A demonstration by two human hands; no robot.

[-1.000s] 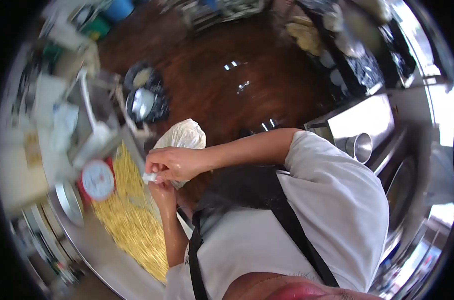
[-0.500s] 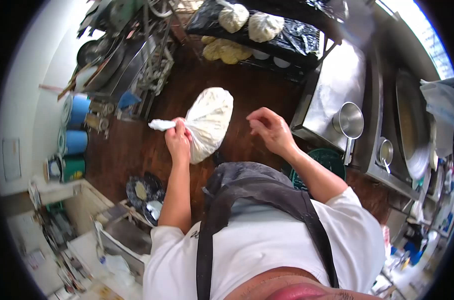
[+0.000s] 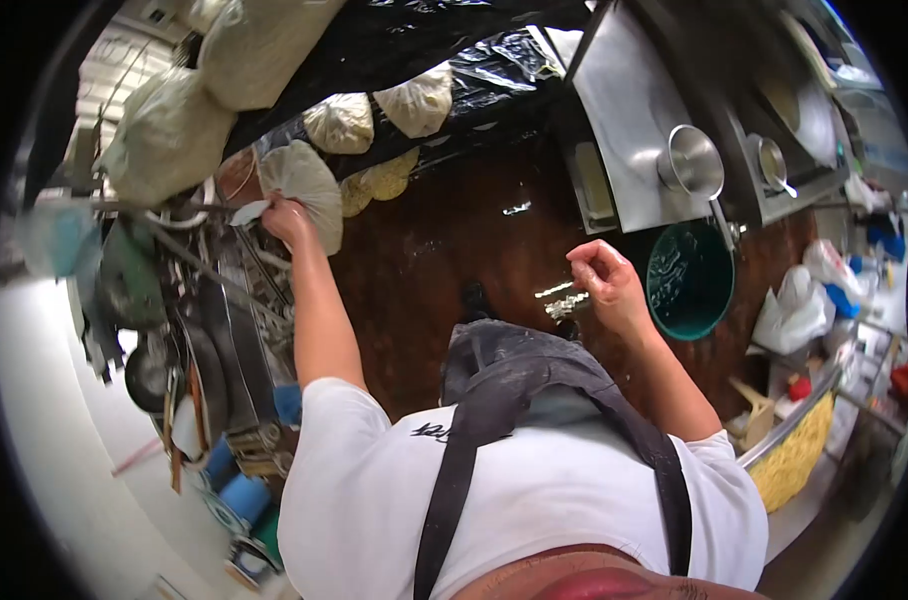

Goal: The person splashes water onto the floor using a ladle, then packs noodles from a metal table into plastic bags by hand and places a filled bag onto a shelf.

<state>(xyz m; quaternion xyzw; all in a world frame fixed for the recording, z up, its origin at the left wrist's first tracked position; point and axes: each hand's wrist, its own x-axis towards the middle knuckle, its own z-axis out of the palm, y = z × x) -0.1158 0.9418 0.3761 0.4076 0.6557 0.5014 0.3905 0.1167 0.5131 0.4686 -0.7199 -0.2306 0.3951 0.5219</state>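
My left hand (image 3: pixel 289 222) is closed firmly around the gathered neck of a filled plastic bag (image 3: pixel 304 182), its twisted tail projecting beyond my fist. The bag is near two similar bags (image 3: pixel 379 112) on the black-lined shelf (image 3: pixel 504 62). My right hand (image 3: pixel 611 282), fingers loosely curled, visibly holding nothing, is near a green tub (image 3: pixel 709 300).

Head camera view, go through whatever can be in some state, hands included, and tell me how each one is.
Left hand, closed on the gathered neck of the held bag
Held bag, filled, gathered shut
Right hand, half open, fingers curled, nothing visible in it
Saucepan, upright on the steel counter
Green tub, open-topped, contents unclear
Yellow noodles, heaped loose
Apron, worn, smudged
Floor, shiny, wet-looking
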